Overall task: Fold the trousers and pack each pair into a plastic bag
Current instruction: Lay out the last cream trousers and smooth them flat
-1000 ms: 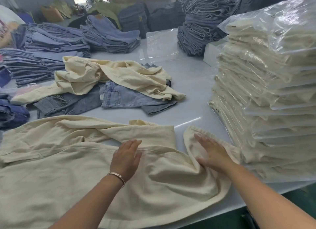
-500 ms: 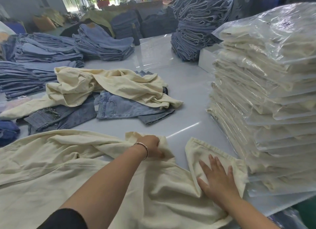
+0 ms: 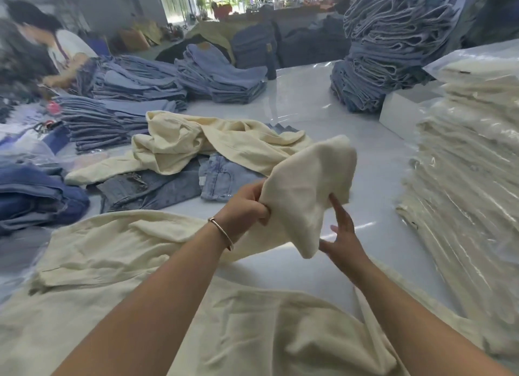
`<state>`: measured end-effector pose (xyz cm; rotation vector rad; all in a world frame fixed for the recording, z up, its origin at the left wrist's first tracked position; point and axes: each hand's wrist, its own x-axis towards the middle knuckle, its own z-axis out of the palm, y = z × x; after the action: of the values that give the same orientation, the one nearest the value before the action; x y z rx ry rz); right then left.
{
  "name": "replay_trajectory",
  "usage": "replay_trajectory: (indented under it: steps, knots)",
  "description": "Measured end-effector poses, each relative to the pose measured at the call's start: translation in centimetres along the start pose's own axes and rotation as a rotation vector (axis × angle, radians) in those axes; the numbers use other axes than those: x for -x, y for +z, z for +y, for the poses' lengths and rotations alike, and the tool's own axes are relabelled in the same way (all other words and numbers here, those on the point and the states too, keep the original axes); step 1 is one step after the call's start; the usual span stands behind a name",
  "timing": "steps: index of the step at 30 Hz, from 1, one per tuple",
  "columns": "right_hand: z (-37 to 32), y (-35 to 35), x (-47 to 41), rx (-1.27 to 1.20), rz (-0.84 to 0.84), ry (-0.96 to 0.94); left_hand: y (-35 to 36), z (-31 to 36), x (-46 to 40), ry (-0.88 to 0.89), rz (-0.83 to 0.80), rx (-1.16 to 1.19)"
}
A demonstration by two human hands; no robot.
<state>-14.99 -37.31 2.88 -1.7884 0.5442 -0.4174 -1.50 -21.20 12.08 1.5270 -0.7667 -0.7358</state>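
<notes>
The left hand (image 3: 247,207), a thin bracelet (image 3: 222,232) on its wrist, has its fingers curled tight round a bunched end of the cream trousers (image 3: 118,252) and holds that end raised off the white table (image 3: 373,179); the lifted cloth stands up in a rounded flap above the hand and hangs down to a point between the two hands. The right hand (image 3: 342,238) is just beside that flap with its fingers straight and spread, the forefinger touching the cloth's right edge and gripping nothing. The rest of the trousers lies wrinkled and unfolded across the near side of the table, under both forearms and running off to the left. Beyond the hands a second cream pair (image 3: 196,142) is heaped loosely over light blue jeans (image 3: 222,179) and a greyer pair (image 3: 146,190). On the right a tall stack of bagged cream trousers (image 3: 466,179) in clear plastic stands on the table edge, with a white box (image 3: 398,114) behind it. Piles of folded blue jeans (image 3: 219,75) fill the far side, a high one (image 3: 387,44) at the back right, and another person (image 3: 56,44) bends over the far left corner
</notes>
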Motion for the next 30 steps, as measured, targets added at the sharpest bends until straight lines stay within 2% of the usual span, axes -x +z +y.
replay_trajectory:
  steps: [1,2,4,6,8,9,10,12,14,15,18,20,23,27,30]
  knots:
    - [-0.8,0.4,-0.8,-0.186,-0.032,0.032,-0.4,-0.4,0.1,0.012,0.012,-0.090]
    - [-1.5,0.7,-1.7,-0.396,-0.088,0.086,-0.9,-1.2,-0.1,0.024,0.052,-0.279]
    - [-2.1,0.4,-3.3,-0.778,-0.194,0.145,-2.7,-3.7,-0.2,-0.010,0.266,-0.747]
    - [-2.0,-0.9,-4.1,-1.023,-0.093,0.169,-5.0,-5.9,0.6,-0.138,0.495,-0.873]
    - [-0.8,-2.6,-4.2,-1.186,0.116,0.227,-7.8,-8.8,2.0,-0.235,0.601,-0.865]
    - [0.5,-3.4,-4.1,-1.155,0.245,0.247,-9.4,-10.3,3.0,-0.298,0.613,-0.891]
    - [1.8,-4.1,-3.9,-1.020,0.388,0.269,-10.8,-11.9,4.2,-0.364,0.606,-0.932]
    - [4.5,-4.6,-3.1,-0.614,0.569,0.341,-13.3,-14.4,6.8,-0.445,0.558,-1.006]
    - [6.3,-4.7,-2.3,-0.457,0.578,0.353,-15.3,-16.5,8.5,-0.436,0.495,-1.041]
    - [6.5,-4.9,-2.0,-0.487,0.582,0.358,-16.1,-17.2,8.8,-0.433,0.446,-1.077]
    - [6.6,-6.0,-1.9,-0.807,0.613,0.443,-17.2,-18.4,9.0,-0.458,0.307,-1.161]
    - [7.1,-6.5,-2.4,-0.867,0.642,0.518,-17.5,-18.7,8.9,-0.478,0.281,-1.211]
    - [7.4,-6.4,-3.1,-0.655,0.629,0.586,-17.5,-18.4,8.7,-0.533,0.246,-1.335]
    - [6.0,-7.6,-4.4,-0.337,0.664,0.365,-17.8,-18.2,9.5,-0.494,0.227,-1.507]
    - [5.6,-9.3,-5.8,-0.188,0.672,0.387,-19.1,-18.4,11.0,-0.551,0.282,-1.547]
